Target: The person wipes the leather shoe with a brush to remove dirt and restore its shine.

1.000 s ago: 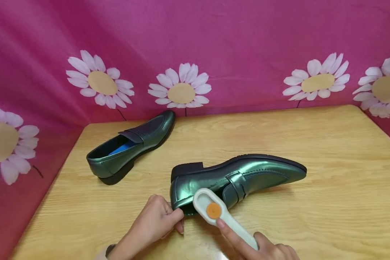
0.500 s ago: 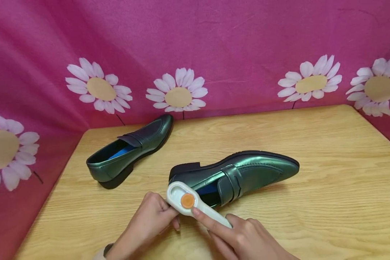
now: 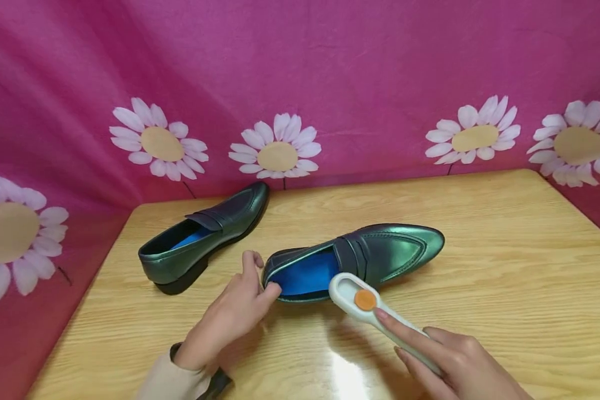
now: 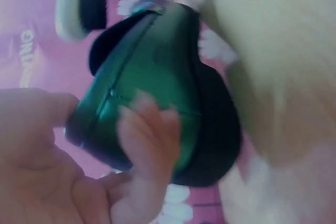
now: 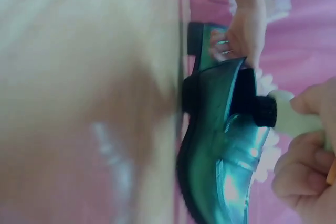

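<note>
A dark green loafer (image 3: 395,247) with a blue insole stands nearly upright, its toe pointing right. My left hand (image 3: 237,305) is at its heel, the thumb at the rim and the fingers spread loosely behind the heel. In the left wrist view those fingers (image 4: 149,135) are blurred. My right hand (image 3: 455,355) grips the handle of a white brush (image 3: 347,289), the index fingertip at its orange button (image 3: 365,300). Black bristles (image 5: 265,111) face down, near the loafer's opening in the right wrist view; whether they touch it cannot be told.
A matching loafer (image 3: 215,233) stands at the back left, near the pink cloth (image 3: 370,66) with daisies behind the wooden table (image 3: 505,266). Light glares off the tabletop at the front.
The near loafer has rolled from its side to nearly upright, showing the insole. The brush has moved left over the heel, then back right. The left fingers have spread at the heel.
</note>
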{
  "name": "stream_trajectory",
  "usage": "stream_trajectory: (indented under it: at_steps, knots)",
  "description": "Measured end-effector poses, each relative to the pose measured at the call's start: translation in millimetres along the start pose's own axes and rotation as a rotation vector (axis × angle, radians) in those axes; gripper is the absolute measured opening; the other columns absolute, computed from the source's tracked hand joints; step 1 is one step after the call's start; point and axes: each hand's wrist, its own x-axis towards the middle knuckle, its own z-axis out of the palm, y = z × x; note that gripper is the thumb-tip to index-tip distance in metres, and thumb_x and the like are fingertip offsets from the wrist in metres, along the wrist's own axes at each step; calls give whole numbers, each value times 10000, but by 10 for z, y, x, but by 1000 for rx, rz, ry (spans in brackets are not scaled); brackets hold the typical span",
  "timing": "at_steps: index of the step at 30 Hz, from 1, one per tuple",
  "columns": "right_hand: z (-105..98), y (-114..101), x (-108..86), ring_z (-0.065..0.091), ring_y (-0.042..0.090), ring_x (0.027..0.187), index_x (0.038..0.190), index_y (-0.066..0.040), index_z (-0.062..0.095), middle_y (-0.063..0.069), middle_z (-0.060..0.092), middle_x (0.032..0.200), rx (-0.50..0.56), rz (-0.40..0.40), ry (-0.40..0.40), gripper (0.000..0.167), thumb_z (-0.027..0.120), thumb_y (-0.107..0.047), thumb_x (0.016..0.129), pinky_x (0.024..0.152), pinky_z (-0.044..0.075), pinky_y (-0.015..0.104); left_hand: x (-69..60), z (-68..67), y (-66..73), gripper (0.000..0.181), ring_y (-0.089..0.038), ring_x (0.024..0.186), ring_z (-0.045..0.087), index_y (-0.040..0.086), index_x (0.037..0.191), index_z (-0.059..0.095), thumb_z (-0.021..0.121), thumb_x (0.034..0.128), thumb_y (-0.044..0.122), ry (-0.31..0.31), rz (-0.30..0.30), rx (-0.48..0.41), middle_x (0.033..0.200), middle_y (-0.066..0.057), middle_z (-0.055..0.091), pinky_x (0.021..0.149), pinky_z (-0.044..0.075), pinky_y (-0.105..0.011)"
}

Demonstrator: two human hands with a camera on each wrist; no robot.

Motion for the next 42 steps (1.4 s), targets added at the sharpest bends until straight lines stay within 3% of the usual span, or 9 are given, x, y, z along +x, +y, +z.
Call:
stream_trajectory:
  at_steps: [5,8,14,19,22,28,34,39,42]
  knots:
    - [74,74,-115,416,-79,591,1446,-283,451,-250,420,694,-40,-16,182,705,760,-143,829,509,379,160,213,-122,9,410,-208,430,560,153,1371,338,419,969,139,-138,72,-183,607,-90,615,444,472,-288]
    - [101,93,-140,421,-82,592,1427,-272,482,-261,434,699,-68,-20,248,733,800,-131,782,507,385,160,296,-207,-8,369,-167,416,504,105,1356,376,376,986,106,-229,75,-271,608,-95,609,430,417,-249]
    - [81,177,-163,439,-58,608,1400,-258,519,-227,511,744,-112,-8,338,758,843,-138,725,513,376,143,300,-371,-139,368,-139,445,490,-2,1321,348,323,963,79,-327,45,-440,626,-105,619,432,402,-229]
    - [-11,308,-148,493,-35,656,1384,-174,542,-56,705,978,-164,-73,438,760,830,-41,693,591,377,80,152,-528,-355,392,-148,458,539,-19,1340,285,289,957,68,-302,54,-475,669,-138,644,449,432,-232]
    - [-52,406,-152,531,-13,700,1383,-156,541,14,666,1154,-181,-82,460,721,798,-19,723,637,398,78,58,-632,-473,407,-148,466,534,-31,1344,260,287,949,66,-259,35,-487,682,-149,647,455,423,-232]
    - [-56,586,-140,407,-25,590,1408,-115,503,121,662,1129,-173,-85,456,687,749,1,777,546,307,91,-99,-815,-683,412,-129,454,484,-59,1330,275,269,935,55,-174,-24,-506,651,-141,631,445,356,-221]
    - [-56,760,-142,530,-3,687,1413,-91,489,197,670,1112,-214,25,423,636,744,-117,831,612,351,51,-180,-938,-832,416,-123,453,435,-61,1341,235,251,943,59,-109,-39,-535,652,-121,618,455,323,-232]
    - [-64,798,-127,579,88,700,1345,-42,550,182,695,993,-177,222,336,483,665,-238,919,588,469,249,-169,-1001,-868,401,-117,454,445,-53,1347,187,242,969,69,-67,-26,-539,679,-115,640,458,333,-226]
    - [-77,793,-130,517,90,626,1275,-11,588,131,675,823,-139,344,287,404,585,-278,972,551,429,278,-144,-1013,-871,411,-115,457,445,-55,1352,165,239,966,66,-50,-43,-534,681,-114,646,462,319,-224]
